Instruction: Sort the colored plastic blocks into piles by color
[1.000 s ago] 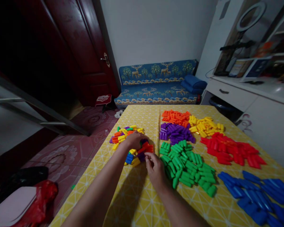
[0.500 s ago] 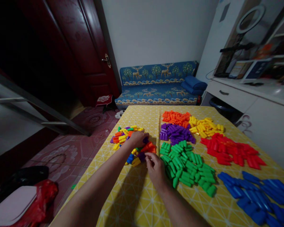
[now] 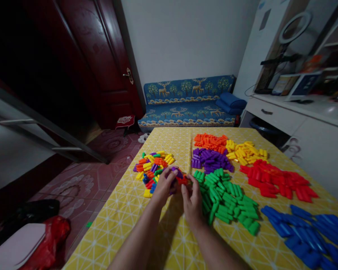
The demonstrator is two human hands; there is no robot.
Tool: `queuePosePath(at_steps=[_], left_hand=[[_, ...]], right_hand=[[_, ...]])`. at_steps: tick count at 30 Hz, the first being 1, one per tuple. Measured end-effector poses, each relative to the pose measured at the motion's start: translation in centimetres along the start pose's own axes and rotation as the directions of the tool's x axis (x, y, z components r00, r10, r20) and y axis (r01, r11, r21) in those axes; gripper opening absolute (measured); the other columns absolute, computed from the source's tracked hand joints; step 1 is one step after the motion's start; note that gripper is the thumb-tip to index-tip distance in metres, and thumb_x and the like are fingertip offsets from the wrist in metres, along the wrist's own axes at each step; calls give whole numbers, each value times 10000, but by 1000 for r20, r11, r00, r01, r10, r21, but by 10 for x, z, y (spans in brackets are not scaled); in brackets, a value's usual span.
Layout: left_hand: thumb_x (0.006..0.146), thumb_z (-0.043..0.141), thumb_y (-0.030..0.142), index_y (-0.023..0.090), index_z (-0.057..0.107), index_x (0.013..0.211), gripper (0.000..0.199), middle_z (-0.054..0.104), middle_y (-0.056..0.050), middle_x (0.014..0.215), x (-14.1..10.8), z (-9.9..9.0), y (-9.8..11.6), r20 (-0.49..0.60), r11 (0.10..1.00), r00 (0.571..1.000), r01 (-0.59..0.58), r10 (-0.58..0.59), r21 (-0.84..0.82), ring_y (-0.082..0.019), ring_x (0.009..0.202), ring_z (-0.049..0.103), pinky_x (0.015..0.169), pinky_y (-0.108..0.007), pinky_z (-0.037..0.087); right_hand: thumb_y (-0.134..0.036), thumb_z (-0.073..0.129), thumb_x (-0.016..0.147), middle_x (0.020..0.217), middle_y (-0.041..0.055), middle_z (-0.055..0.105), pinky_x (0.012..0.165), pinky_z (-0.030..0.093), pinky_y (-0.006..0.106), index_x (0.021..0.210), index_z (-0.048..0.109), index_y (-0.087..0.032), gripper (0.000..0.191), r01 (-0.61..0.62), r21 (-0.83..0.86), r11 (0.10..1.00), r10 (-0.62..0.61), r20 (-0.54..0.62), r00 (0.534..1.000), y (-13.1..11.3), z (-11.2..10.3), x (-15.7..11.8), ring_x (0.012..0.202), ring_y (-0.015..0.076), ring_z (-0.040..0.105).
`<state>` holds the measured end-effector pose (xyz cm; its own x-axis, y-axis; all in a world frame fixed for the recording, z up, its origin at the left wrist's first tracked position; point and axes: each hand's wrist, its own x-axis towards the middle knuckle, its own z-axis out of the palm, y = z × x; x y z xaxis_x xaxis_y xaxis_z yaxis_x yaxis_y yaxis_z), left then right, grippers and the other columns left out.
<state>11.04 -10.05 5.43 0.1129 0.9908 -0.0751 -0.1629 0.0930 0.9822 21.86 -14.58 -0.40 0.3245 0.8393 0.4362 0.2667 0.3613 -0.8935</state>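
My left hand [image 3: 165,187] is closed around a purple plastic block [image 3: 177,172] at the right edge of a mixed-colour pile [image 3: 153,165]. Its fingers hide part of the block. Close by, my right hand [image 3: 193,202] has its thumb and index finger apart and curved. Their tips are beside an orange block [image 3: 183,180], which lies between the two hands; whether they touch it is unclear. Immediately right of my right hand spreads a heap of green blocks [image 3: 222,198].
Sorted heaps lie on the yellow tablecloth [image 3: 112,232]: orange blocks [image 3: 210,141], purple blocks [image 3: 211,160], yellow blocks [image 3: 246,153], red blocks [image 3: 278,179] and blue blocks [image 3: 307,232]. A blue patterned sofa [image 3: 183,112] stands beyond the table, a white cabinet [image 3: 312,138] to the right.
My left hand has drawn back toward me from over the mixed pile and now holds a purple block. My right hand has shifted slightly right, with its thumb and index finger apart.
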Motion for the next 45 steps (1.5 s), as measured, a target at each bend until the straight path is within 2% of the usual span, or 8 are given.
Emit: queuePosePath(at_steps=[2,6,12,25,28,33,40,45], left_hand=[[710,721,534,159,653,998,478,557,26,632,-14,17,-12,29,977,996,86,-82,-197,-68,486,456,461,-177,334],[735,695,568,150,682,926,460,661,-48,813,-23,36,-35,-96,911,994,10,-55,-412,-142,727,613,649,-227,490],[766,665,594,182,713,956,457,686,-70,990,-20,28,-52,-215,965,974,-121,71,-232,-189,955,617,817,-266,498],[821,600,608,145,693,938,486,651,-32,801,-21,37,-51,-69,970,994,-95,81,-225,-122,706,566,645,-218,467],[837,555,635,148,652,1053,541,620,-8,708,-16,40,-52,-33,945,999,-50,42,-323,-58,479,424,441,-182,312],[827,527,653,161,618,1109,575,603,-15,753,-9,39,-52,-1,900,1000,7,-8,-435,-37,438,351,385,-163,167],[728,575,411,160,611,1185,522,642,-79,949,-13,36,-49,90,882,996,37,6,-470,-172,836,601,664,-253,467],[621,669,221,151,606,1186,573,627,-41,845,-13,40,-47,44,870,999,33,-13,-492,-142,736,589,680,-261,456]], right_hand=[[-327,476,946,1299,144,574,967,507,428,1340,464,-189,417,48,-17,999,-48,0,999,-5,-4,0,1193,243,564],[-321,483,948,1277,119,569,1013,475,442,1313,530,-222,380,152,-101,983,-151,15,988,-16,-11,3,1205,241,542],[-249,501,939,1195,104,597,991,489,427,1246,619,-248,329,234,-209,949,-228,56,972,-19,-14,5,1128,230,570],[-289,498,942,1092,108,700,870,535,358,1163,629,-194,273,177,-216,960,-177,15,984,-18,-28,18,996,219,657],[-337,535,919,1069,114,710,801,552,331,1184,618,-177,320,90,-179,980,-106,-84,991,-18,-41,35,913,210,681],[-389,565,848,919,121,729,659,551,326,1122,646,-135,382,-36,-203,979,22,-73,997,-6,-61,85,711,209,678],[-271,552,801,931,115,739,763,549,357,1049,687,-147,308,44,-427,903,-27,45,999,20,-54,152,771,218,686],[-141,489,777,975,154,714,863,524,401,1119,667,-102,388,42,-465,884,-31,31,999,29,-54,166,829,231,680]])
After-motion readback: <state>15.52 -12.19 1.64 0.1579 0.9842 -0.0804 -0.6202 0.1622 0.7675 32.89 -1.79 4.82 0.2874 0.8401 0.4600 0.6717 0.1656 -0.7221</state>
